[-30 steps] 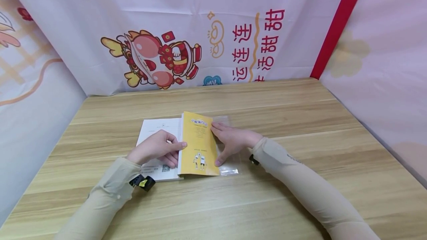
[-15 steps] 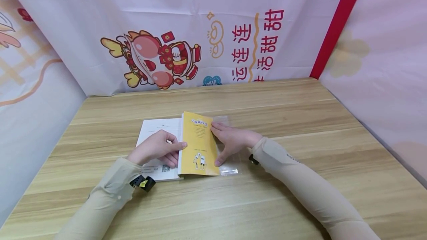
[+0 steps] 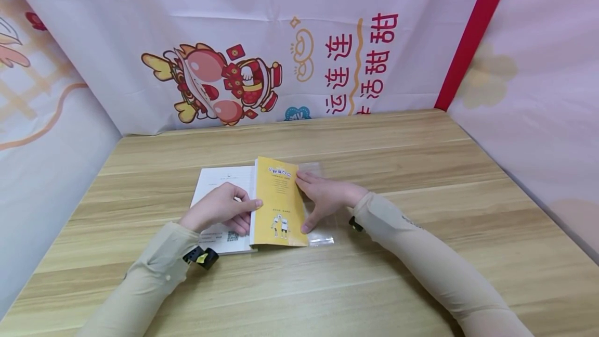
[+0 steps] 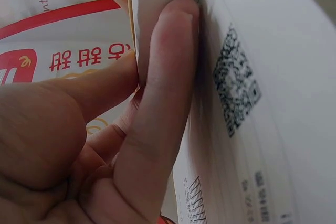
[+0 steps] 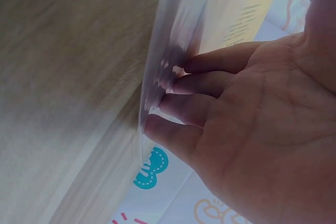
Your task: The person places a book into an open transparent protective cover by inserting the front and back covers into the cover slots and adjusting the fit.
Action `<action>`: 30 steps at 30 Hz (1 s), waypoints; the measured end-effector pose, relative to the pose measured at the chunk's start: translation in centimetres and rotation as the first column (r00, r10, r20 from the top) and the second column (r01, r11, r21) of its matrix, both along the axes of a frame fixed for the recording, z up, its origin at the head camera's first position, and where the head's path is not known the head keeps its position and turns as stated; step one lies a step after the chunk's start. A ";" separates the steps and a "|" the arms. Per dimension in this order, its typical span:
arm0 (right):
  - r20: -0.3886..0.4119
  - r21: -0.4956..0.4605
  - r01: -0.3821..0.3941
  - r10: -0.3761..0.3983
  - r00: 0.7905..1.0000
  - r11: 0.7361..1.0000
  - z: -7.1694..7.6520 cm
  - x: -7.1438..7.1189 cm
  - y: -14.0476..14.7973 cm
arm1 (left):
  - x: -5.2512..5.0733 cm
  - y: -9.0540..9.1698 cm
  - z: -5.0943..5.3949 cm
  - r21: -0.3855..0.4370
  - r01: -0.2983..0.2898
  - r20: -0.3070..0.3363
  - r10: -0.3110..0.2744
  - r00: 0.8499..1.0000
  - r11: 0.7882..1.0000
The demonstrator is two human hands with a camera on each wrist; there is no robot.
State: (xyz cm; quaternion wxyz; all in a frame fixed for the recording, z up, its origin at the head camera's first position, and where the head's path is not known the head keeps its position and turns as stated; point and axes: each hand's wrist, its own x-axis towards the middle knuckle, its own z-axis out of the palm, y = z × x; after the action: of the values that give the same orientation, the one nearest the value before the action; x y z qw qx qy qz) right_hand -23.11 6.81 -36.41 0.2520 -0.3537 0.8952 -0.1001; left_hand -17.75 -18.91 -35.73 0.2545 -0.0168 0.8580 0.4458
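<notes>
An open book [image 3: 277,202] with a yellow back cover lies on the wooden table, its white printed page [image 3: 224,176] to the left. My left hand [image 3: 222,206] pinches the raised part, thumb on the yellow side. In the left wrist view, the left fingers [image 4: 170,72] lie against the white pages near a QR code [image 4: 236,82]. Clear plastic [image 3: 323,230], like a book sleeve, extends from the cover's right side. My right hand [image 3: 327,197] rests there with fingers extended, the thumb at the cover's lower right edge. In the right wrist view, its fingertips [image 5: 157,124] touch the clear plastic.
The wooden table [image 3: 398,280] runs back to a white printed curtain [image 3: 290,66] with a cartoon dragon. Fabric walls [image 3: 538,92] stand at both sides. A black wrist device [image 3: 201,257] sits under the left cuff.
</notes>
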 end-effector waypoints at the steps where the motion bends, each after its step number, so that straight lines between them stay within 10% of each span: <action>1: -0.001 -0.001 0.000 0.000 1.000 1.000 0.0 0.0 0.0 | 0.0 0.0 0.0 0.003 0.003 -0.002 -0.003 1.000 1.000; 30: 0.009 -0.003 -0.009 0.009 1.000 1.000 0.0 0.0 0.1 | 0.7 1.1 0.3 -0.117 -0.021 -0.099 0.009 0.995 0.993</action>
State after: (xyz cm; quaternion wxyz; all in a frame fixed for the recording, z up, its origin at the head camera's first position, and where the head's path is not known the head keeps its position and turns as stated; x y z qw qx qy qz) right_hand -23.15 6.86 -36.45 0.2558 -0.3576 0.8923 -0.1019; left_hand -17.04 -17.85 -35.46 0.2073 -0.0163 0.8942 0.3965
